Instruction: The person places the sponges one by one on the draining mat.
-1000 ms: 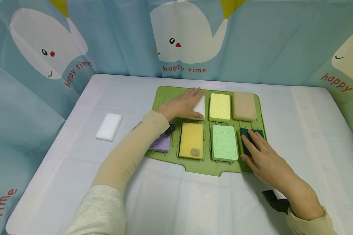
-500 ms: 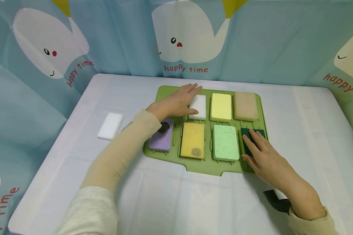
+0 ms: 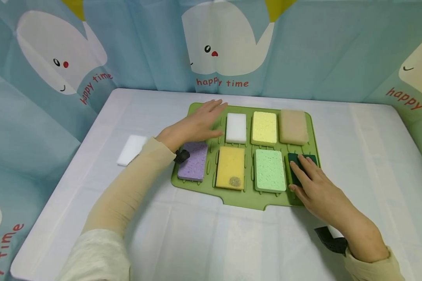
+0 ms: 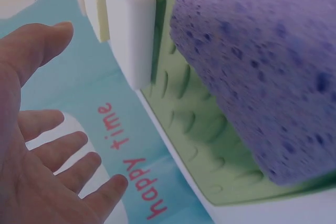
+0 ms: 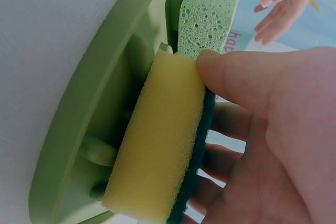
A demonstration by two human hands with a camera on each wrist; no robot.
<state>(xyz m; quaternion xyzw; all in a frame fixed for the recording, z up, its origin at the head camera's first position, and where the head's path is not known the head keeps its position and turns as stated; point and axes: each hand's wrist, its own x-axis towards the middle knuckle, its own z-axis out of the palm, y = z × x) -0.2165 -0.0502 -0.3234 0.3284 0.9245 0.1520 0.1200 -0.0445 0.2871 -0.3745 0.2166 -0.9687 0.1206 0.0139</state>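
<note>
In the head view my left hand [image 3: 193, 125] hovers over the upper left of the green ribbed mat [image 3: 239, 199], fingers spread and holding nothing. To its right on the mat lies a white sponge [image 3: 236, 128]; a purple sponge [image 3: 194, 162] is below, partly under the wrist. My right hand [image 3: 323, 199] rests on a scouring sponge [image 3: 312, 157] at the mat's lower right corner. In the right wrist view this sponge has a yellow body [image 5: 157, 140] and dark green face, with the thumb touching its edge and the fingers over that face.
Also on the mat are a pale yellow sponge [image 3: 264, 128], a tan sponge [image 3: 293, 127], a yellow-orange sponge [image 3: 229, 166] and a light green sponge [image 3: 269, 171]. Another white sponge [image 3: 131, 150] lies left of the mat, partly behind the left forearm. A whale-print curtain [image 3: 144, 50] surrounds the table.
My left hand has drawn back to the left from the white sponge on the mat, which now shows fully. The right hand stays on the scouring sponge.
</note>
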